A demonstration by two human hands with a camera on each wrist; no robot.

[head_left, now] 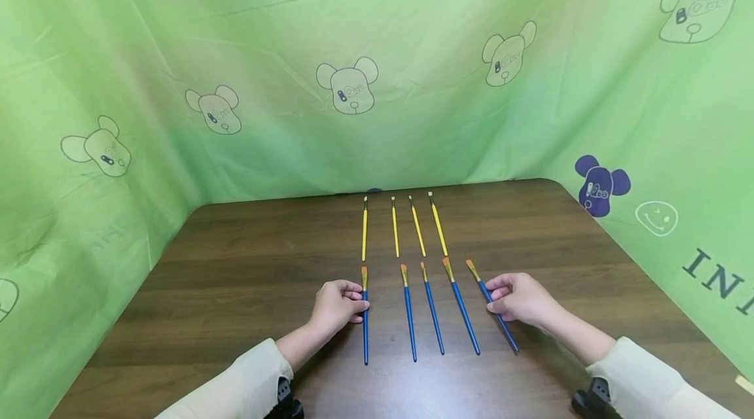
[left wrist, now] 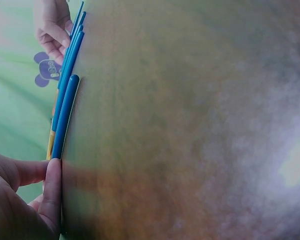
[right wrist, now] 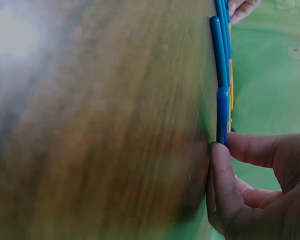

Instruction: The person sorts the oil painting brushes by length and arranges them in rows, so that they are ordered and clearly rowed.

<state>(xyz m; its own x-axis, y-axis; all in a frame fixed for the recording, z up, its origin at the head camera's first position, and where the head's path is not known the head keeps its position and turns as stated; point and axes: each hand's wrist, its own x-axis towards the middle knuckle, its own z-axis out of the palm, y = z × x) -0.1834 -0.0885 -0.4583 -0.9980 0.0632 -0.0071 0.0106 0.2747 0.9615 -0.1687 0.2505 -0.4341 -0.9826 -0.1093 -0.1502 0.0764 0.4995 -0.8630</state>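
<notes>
My left hand (head_left: 337,306) pinches the leftmost blue-handled paintbrush (head_left: 366,339) between thumb and fingers. At the other end of the row, my right hand (head_left: 521,300) pinches the rightmost blue paintbrush (head_left: 508,334), which slants with its orange bristles up and to the left. Three more blue paintbrushes (head_left: 432,314) lie between the hands, bristles pointing away from me. In the left wrist view, thumb and finger meet on a blue handle (left wrist: 65,117) low against the table. The right wrist view has the same kind of pinch on a blue handle (right wrist: 222,115).
Several yellow-handled paintbrushes (head_left: 415,226) with pale tips lie in a second row beyond the blue ones. Everything rests on a brown wooden table (head_left: 247,275). Green cloth (head_left: 412,131) printed with bear heads hangs around its back and sides.
</notes>
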